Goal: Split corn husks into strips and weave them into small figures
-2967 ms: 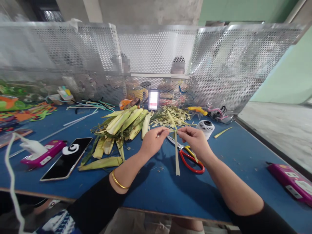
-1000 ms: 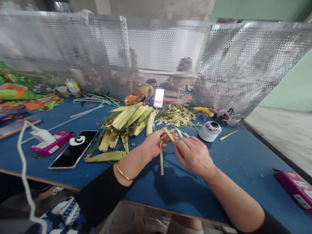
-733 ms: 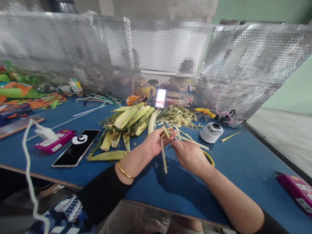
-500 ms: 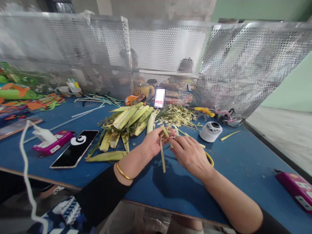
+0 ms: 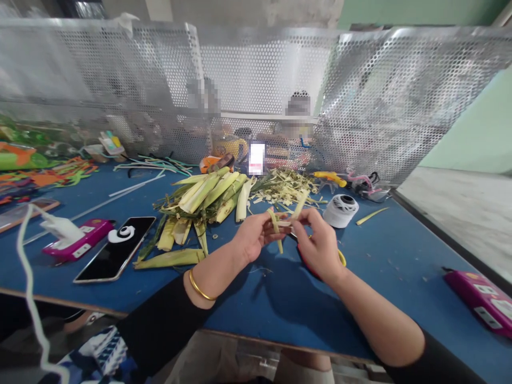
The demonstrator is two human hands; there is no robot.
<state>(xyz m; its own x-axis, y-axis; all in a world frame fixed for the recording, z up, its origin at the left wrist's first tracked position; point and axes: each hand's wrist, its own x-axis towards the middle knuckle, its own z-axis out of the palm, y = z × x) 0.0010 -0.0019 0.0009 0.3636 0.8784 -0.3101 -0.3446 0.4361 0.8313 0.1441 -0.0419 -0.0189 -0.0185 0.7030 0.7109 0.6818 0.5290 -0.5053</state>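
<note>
Pale green corn husk strips are stretched and crossed between my two hands above the table. My left hand, with a gold bangle at its wrist, has its fingers closed around one side of them. The other side is pinched between thumb and fingers of my right hand, where a flat strip end stands up. Under my right hand lie scissors with red and yellow handles, partly covered. Just beyond and to the left is a pile of corn husks; husk shreds lie behind my hands.
On the blue table sit a white thread spool, a yellow-handled tool, a phone and purple power strips. A white cable hangs at left. A perforated metal screen stands behind, with people beyond it.
My right hand has turned and moved slightly right, drawing a strip with it. The long strip end that hung down now looks shorter, and a flat end points up. The red scissor handle now shows.
</note>
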